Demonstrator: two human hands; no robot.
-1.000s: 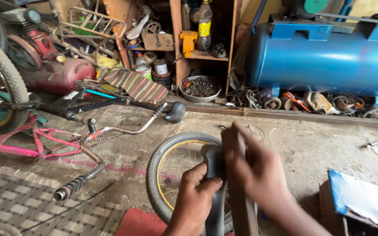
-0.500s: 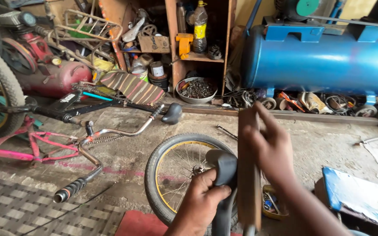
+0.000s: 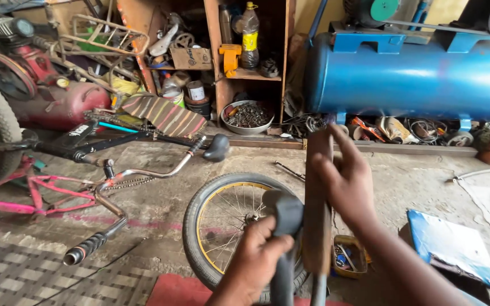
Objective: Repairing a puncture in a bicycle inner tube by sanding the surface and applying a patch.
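Observation:
My left hand [image 3: 259,252] grips a grey rubber inner tube [image 3: 283,226], folded over at the top and hanging down out of the picture. My right hand [image 3: 344,181] holds an upright brown wooden board [image 3: 317,215] right beside the tube, fingers wrapped round its upper part. Behind both hands a bicycle wheel [image 3: 214,218] with a black tyre and yellow rim lies flat on the concrete floor.
A pink bicycle frame [image 3: 58,190] with chrome handlebars [image 3: 117,212] lies at left. A large blue tank [image 3: 415,76] stands at the back right, a cluttered wooden shelf [image 3: 245,56] beside it. A small tray of tools [image 3: 347,258] and a blue-topped box [image 3: 455,246] sit by my right arm.
Both hands have risen slightly with the tube and board. My right hand has slid up the board; the view has shifted a little to the right.

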